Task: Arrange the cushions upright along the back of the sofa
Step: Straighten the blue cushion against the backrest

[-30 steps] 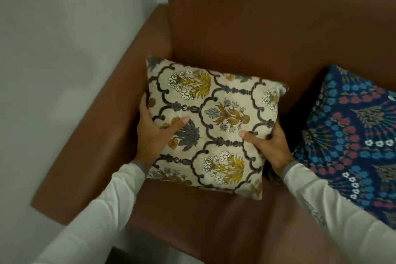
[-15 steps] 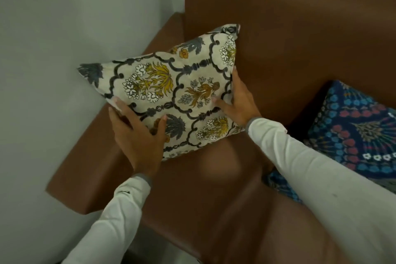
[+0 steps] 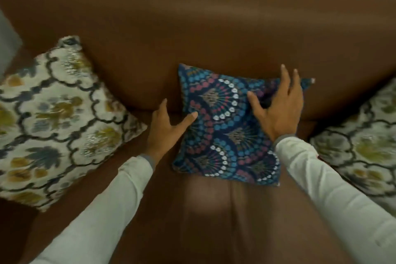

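Blue cushion (image 3: 227,133): mid-sofa (image 3: 192,28), leaning on the backrest.
Left hand (image 3: 166,128): spread, thumb touching its left edge.
Right hand (image 3: 278,109): spread flat on its top (not gripping).
Cream cushions (image 3: 53,122): either side.

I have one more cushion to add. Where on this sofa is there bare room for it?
Bare seat lies in front of the blue cushion, and a narrower strip between it and the left floral cushion, where the left hand reaches. It is tight between the blue cushion and right floral cushion.
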`<state>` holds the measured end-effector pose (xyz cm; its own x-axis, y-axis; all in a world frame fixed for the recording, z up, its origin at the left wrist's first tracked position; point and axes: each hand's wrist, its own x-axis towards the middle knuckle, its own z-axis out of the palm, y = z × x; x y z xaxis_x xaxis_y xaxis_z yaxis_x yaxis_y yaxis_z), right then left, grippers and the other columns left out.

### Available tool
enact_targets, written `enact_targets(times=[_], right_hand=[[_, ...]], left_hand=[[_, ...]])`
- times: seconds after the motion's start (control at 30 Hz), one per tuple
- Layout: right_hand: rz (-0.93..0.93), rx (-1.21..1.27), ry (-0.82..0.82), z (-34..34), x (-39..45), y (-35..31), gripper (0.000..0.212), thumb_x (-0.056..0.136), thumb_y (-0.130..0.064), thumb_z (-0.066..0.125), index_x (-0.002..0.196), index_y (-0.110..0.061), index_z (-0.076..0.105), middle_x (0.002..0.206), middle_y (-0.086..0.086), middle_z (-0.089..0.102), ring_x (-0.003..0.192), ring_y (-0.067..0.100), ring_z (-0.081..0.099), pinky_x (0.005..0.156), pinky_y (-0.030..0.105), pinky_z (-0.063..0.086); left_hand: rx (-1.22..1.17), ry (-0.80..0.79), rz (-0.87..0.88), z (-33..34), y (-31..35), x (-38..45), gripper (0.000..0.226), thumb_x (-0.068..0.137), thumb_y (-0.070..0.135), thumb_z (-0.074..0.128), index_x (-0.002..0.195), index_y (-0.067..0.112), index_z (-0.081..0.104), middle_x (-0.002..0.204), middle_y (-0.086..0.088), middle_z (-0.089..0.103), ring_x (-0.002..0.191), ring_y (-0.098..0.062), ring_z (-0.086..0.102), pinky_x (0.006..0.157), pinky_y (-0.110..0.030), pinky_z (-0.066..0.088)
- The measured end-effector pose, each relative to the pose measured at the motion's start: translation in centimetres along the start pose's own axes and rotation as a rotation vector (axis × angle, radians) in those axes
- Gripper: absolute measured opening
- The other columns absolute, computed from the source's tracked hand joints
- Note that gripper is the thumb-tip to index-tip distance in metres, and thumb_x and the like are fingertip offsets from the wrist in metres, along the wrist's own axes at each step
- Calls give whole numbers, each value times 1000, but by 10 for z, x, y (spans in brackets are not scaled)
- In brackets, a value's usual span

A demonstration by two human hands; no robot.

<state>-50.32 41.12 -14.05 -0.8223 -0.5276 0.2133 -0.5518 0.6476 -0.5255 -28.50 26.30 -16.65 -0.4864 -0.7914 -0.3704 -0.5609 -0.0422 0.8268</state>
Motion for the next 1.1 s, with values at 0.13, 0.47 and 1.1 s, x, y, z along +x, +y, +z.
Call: enact_targets(times=[0.13, 0.47, 1.1], right_hand=[[504, 376, -200, -27, 5, 74, 127, 79, -71, 86, 173, -13, 24, 175, 13, 40, 159, 34, 42, 129, 51, 38], [554, 938, -291, -12, 0, 91, 82, 83, -65, 84, 153, -31, 57, 142, -7, 74, 124, 18, 75, 109, 44, 60], [342, 459, -266, -46, -4, 127, 106, 95, -74, 64, 174, -20, 19, 176, 11, 35, 160, 31, 38, 131, 51, 35]], left_hand=[[-196, -79, -138, 48, -1, 16, 119, 62, 72, 93, 161, 29, 42, 153, 5, 58, 134, -22, 60, 116, -45, 48], [-416, 4, 28, 65, 0, 9, 96, 68, 56, 96, 152, 38, 52, 144, 14, 68, 133, -12, 66, 112, -46, 55], [443, 467, 886, 125, 94, -17, 82, 103, 49, 71, 163, 3, 40, 167, -30, 35, 156, -43, 36, 122, -64, 36]])
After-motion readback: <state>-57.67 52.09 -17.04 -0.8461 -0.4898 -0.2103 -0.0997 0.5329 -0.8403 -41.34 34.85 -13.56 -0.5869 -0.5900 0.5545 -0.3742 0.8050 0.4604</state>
